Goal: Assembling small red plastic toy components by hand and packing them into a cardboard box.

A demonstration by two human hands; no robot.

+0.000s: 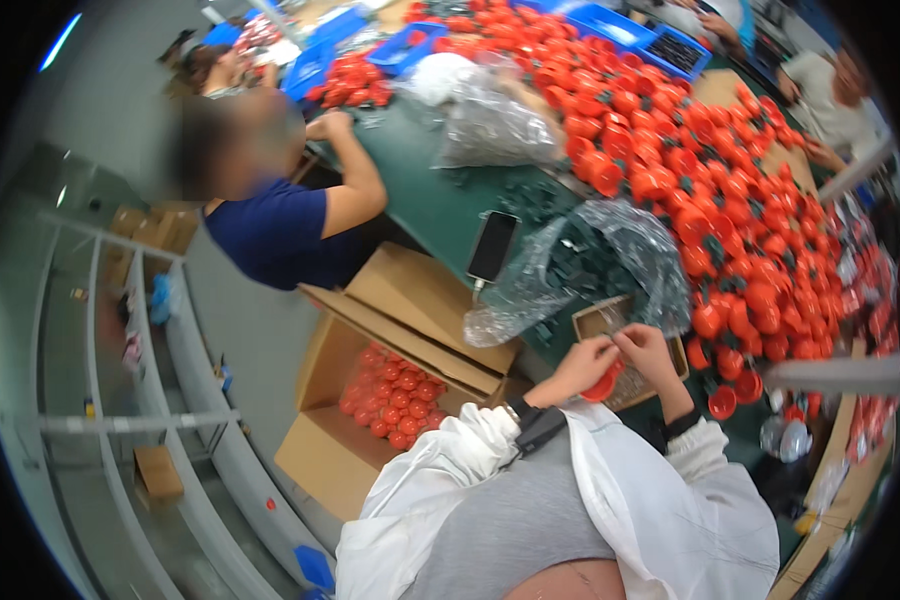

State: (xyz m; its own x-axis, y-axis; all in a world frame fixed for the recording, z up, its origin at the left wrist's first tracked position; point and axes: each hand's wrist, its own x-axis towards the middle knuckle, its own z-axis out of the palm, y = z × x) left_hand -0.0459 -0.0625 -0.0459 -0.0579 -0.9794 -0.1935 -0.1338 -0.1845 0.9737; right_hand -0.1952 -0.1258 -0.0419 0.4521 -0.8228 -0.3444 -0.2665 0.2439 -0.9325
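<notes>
My left hand is closed, with a red cup-shaped plastic part held under its fingers. Close beside it my right hand makes a pinch, its fingertips almost touching the left ones. Whatever is in that pinch is too small to make out. Both hands are above a small cardboard box holding small pale pieces. Just beyond them lies a clear plastic bag spilling dark green pieces. A heap of red cup-shaped parts, several with dark green pieces on them, spreads to the right.
An open carton with bagged red balls stands to my left. A phone with a cable lies on the green table. A person in dark blue works at the far left; others sit across. Blue bins line the back.
</notes>
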